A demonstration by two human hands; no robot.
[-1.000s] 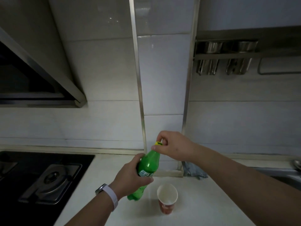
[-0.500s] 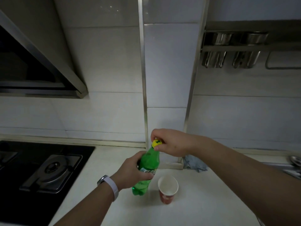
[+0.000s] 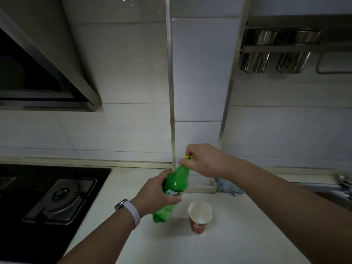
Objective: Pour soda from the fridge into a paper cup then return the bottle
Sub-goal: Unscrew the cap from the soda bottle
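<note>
A green soda bottle (image 3: 175, 184) stands slightly tilted on the white counter (image 3: 219, 244). My left hand (image 3: 155, 195) is wrapped around its labelled middle. My right hand (image 3: 206, 161) pinches the yellow cap (image 3: 187, 158) at the top; fingers hide most of the cap. A red paper cup (image 3: 199, 216) with a white inside stands upright on the counter just right of the bottle's base, and it looks empty.
A black gas hob (image 3: 47, 199) with a burner takes up the left of the counter. A bluish cloth (image 3: 229, 187) lies against the wall pillar. A sink edge (image 3: 335, 191) is at the far right. A metal rack (image 3: 276, 52) and range hood (image 3: 47, 73) hang above.
My right hand's fingers have shifted around the yellow cap, as in twisting. The bottle stays in my left hand beside the cup; the view has drifted slightly.
</note>
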